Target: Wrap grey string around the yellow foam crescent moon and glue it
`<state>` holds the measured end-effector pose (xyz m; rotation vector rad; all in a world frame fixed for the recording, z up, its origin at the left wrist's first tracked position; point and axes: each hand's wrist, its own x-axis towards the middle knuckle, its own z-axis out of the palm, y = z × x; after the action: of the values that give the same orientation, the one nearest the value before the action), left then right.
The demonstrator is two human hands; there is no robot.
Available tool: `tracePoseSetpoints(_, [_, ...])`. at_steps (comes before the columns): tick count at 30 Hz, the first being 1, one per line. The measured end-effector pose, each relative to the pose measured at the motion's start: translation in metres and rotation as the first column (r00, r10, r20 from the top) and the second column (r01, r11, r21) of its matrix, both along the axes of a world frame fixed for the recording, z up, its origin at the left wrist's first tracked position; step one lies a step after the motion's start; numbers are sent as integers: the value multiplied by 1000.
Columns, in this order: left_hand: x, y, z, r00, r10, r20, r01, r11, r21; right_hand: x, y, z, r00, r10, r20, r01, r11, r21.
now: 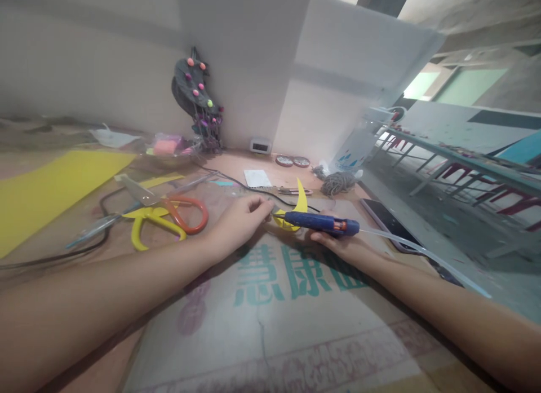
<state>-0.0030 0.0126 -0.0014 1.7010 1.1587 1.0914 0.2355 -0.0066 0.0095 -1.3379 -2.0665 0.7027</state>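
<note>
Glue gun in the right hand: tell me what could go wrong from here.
The glue gun points toward the left hand, close to its fingertips, so a slip might burn them. Stray glue could mar the yellow crescent. The phone lies near the table edge, where the right arm might nudge it off.

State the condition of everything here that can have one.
Glue gun: held in right hand, glue stick protruding behind.
Yellow crescent: one tip pointing upward.
Scissors: lying flat.
Phone: lying flat, screen dark.
Gray yarn: bundled.
Clock: upright, digits unreadable.
Gray moon decoration: upright, pompoms attached.
</note>
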Motion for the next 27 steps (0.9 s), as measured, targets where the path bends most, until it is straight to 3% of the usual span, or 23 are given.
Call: tracePoseSetpoints(27, [1,-2,2,1000,-24,1,24,1000,12,-5,-3,3,999,-38,0,38,999,8])
